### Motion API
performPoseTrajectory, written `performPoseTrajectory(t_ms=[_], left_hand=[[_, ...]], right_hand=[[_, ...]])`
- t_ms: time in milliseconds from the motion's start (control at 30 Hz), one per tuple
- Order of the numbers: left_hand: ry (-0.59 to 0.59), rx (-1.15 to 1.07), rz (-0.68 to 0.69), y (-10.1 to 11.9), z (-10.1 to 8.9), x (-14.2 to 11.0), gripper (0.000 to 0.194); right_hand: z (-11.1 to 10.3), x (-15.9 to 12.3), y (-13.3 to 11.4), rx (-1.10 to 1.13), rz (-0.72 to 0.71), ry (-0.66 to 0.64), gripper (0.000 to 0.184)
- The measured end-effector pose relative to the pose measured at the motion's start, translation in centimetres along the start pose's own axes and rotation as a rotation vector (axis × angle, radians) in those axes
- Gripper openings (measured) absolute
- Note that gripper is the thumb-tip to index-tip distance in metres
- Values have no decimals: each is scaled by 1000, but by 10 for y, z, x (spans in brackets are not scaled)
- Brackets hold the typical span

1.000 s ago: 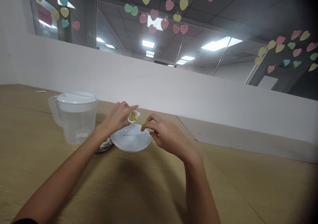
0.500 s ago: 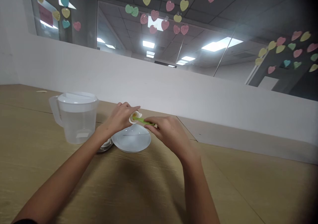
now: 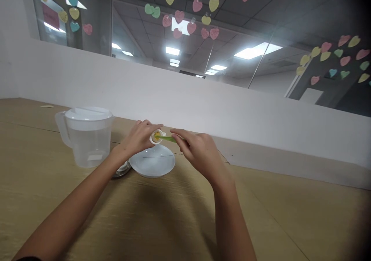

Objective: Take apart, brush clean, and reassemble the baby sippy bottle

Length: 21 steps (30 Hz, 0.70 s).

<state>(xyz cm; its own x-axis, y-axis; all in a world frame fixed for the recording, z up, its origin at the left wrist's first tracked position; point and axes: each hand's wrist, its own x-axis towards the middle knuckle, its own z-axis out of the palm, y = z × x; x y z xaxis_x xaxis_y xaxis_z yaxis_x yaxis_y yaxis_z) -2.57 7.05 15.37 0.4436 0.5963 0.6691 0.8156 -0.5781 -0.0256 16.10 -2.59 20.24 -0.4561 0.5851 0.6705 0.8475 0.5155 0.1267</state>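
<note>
My left hand (image 3: 140, 136) is closed around a small white open-mouthed container (image 3: 152, 138), tilted so its mouth faces right. Yellow-orange stuff (image 3: 157, 135) shows inside it. Between the thumb and fingers of my right hand (image 3: 199, 151) is a slim green utensil (image 3: 168, 138), its tip inside the container's mouth. Whether that tip is a spoon or a spatula is hidden. Just below both hands, a translucent white bowl (image 3: 153, 164) rests on the table.
A clear plastic pitcher (image 3: 91, 141) with a white lid stands left of my left hand. Partly behind my left forearm lies a round metal-rimmed item (image 3: 123, 170). A white wall (image 3: 179, 102) with a window above it closes off the table's (image 3: 275, 203) back.
My right hand has turned slightly, its index finger lifting, and the green utensil now lies flatter in the container's mouth. My left hand has stayed nearly still.
</note>
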Motion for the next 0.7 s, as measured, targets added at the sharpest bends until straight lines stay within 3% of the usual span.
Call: performPoseTrajectory(t_ms=[500,700], left_hand=[[0,-15,-20,-13,13,1,56],[-22,82,-25,-15,13,2,54]], right_hand=[[-8,-3,5,35,23,95,28],[-9,-4,7,53,38,94,26]])
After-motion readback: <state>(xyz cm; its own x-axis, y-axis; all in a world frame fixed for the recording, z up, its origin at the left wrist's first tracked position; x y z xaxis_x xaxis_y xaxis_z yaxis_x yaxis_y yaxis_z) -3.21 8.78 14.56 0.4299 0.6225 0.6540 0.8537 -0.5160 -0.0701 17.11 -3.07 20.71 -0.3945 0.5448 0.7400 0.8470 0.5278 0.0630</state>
